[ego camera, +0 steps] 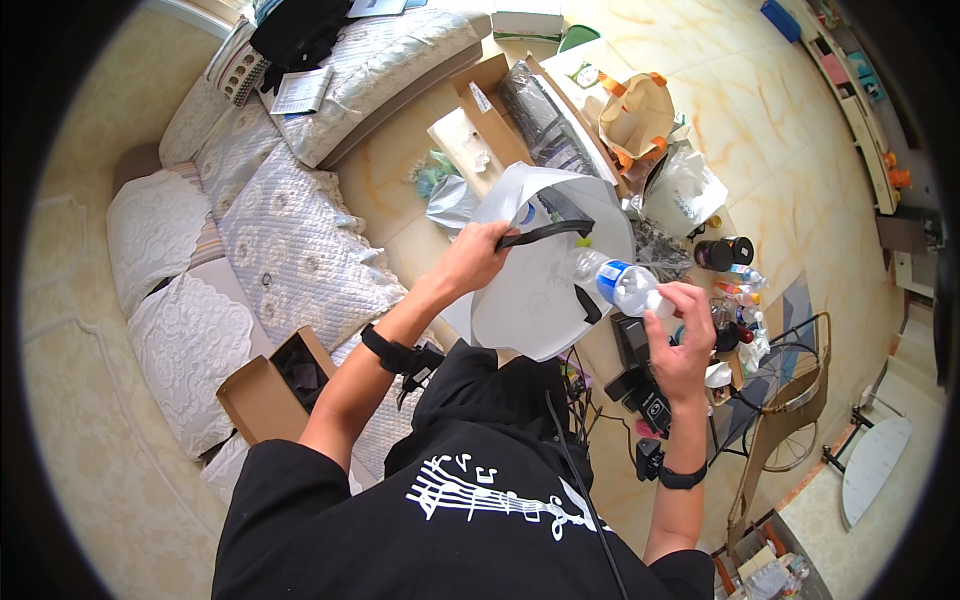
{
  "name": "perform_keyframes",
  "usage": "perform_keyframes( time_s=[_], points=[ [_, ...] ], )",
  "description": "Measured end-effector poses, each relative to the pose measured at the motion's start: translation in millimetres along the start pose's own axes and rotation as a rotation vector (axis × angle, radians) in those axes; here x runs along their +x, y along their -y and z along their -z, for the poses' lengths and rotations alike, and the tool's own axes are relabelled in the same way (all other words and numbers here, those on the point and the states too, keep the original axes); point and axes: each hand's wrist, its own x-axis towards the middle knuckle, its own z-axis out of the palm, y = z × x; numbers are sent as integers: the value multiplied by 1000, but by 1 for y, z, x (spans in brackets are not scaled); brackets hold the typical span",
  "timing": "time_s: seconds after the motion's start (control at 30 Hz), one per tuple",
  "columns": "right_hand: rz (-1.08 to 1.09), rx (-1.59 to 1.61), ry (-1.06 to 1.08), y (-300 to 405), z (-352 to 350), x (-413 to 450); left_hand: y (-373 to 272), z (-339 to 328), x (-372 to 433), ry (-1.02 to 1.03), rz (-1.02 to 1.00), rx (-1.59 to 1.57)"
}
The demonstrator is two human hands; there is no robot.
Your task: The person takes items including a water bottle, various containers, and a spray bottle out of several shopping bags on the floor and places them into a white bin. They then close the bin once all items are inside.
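Note:
My left hand (pixel 478 256) grips a black strap handle (pixel 551 231) of a white tote bag (pixel 517 292), whose mouth gapes upward before me. Between the thumb and fingers of my right hand (pixel 684 341) is the white cap of a clear plastic bottle (pixel 621 285) with a blue label. The bottle looks empty and tilts, its base pointing into the bag's mouth. Whether it touches the bag I cannot tell. A second black handle (pixel 587 304) hangs at the bag's near side. Something blue and something yellow-green show inside; the rest of the contents is hidden.
A quilt-covered sofa (pixel 292 217) runs along the left, with an open cardboard box (pixel 262 401) on it. Ahead stand a long carton (pixel 499 105) and a beige bag (pixel 637 116) with orange handles. Several bottles (pixel 742 292) and a rattan chair (pixel 795 390) are at the right.

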Motion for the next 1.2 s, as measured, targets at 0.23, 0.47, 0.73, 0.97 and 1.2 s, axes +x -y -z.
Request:
perform_keyframes(
  time_s=[0.23,0.47,0.73,0.97,1.2],
  points=[
    [-42,113,146,13,-56,-5,1,13,-9,52,-55,-62],
    [-51,78,264,8,-99,-19,-15,19,-11,67,-132,-139],
    [-111,-15,317,-23,-118,-37,-31,21,-7,120,-158,-141],
    [-120,-89,338,-39,-110,-50,-18,15,2,97,-184,-116],
    [-309,-227,-25,-89,-99,-87,-11,22,5,137,-134,-95]
  ],
)
